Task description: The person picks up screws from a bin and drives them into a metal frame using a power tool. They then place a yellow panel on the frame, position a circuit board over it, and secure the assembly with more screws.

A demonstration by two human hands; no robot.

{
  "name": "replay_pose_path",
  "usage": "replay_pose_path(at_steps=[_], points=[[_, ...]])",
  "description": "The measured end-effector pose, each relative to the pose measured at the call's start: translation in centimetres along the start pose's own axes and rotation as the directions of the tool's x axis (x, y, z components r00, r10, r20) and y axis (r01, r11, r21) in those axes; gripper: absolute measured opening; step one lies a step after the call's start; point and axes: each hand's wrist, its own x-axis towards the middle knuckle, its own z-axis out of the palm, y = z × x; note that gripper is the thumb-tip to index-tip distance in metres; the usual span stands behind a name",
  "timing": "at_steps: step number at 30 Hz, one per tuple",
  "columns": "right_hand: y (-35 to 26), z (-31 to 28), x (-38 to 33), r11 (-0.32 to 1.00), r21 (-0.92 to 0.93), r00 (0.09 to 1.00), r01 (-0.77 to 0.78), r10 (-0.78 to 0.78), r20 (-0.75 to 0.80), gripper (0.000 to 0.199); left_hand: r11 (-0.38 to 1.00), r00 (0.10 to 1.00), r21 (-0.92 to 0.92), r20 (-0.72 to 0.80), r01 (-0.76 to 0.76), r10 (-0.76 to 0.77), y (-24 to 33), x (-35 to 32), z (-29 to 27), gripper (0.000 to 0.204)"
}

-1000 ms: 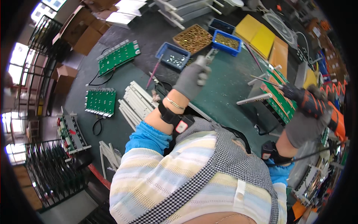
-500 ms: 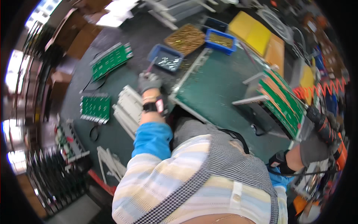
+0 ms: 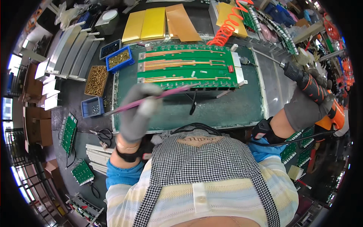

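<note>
My left hand, in a grey glove, is closed around a slim pink rod-like tool; its exact kind is unclear. The tool's right end overlaps the near edge of a long green circuit board with copper strips. That board sits raised on a support above the green work mat. Out to the right, my right hand, also gloved, grips an orange and black power screwdriver. Its long bit points up and left, beyond the board's right end.
Left of the mat are a blue bin of brass screws, a tray of brass-coloured pieces and a blue bin of small silver parts. Scissors lie near white rails. An orange coiled hose hangs behind the board.
The view has swung to the right. My left hand has moved from beside the small-parts bin to the board's near edge with the pink tool. My right hand still holds the power screwdriver.
</note>
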Motion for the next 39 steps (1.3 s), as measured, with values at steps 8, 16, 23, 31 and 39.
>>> replay_pose_path(at_steps=[8, 16, 23, 31, 39], points=[[-4.6, -8.6, 3.5, 0.995, 0.014, 0.993, -0.1, 0.1, -0.055, 0.032, 0.918, 0.987, 0.368, 0.112, -0.148, 0.114, -3.1, 3.6, 10.0, 0.013], [-3.8, -11.0, 4.6, 0.994, 0.0, 0.988, -0.11, 0.109, -0.11, 0.033, 0.881, 0.989, 0.45, 0.052, -0.15, 0.142, -3.3, 3.4, 11.1, 0.013], [-2.9, -12.0, 5.4, 0.985, 0.084, 0.985, -0.154, 0.159, -0.067, 0.038, 0.843, 0.991, 0.522, 0.03, -0.129, 0.133, -2.5, 2.8, 11.9, 0.014], [-1.7, -11.3, 4.8, 0.973, 0.135, 0.975, -0.188, 0.201, -0.09, 0.033, 0.391, 0.877, 0.811, 0.285, -0.436, 0.388, -1.2, 3.6, 15.5, 0.012], [-1.8, -11.4, 4.8, 0.987, -0.007, 0.974, -0.163, 0.16, -0.16, 0.034, 0.449, 0.97, 0.873, 0.096, -0.19, 0.224, 0.3, 5.4, 17.1, 0.006]])
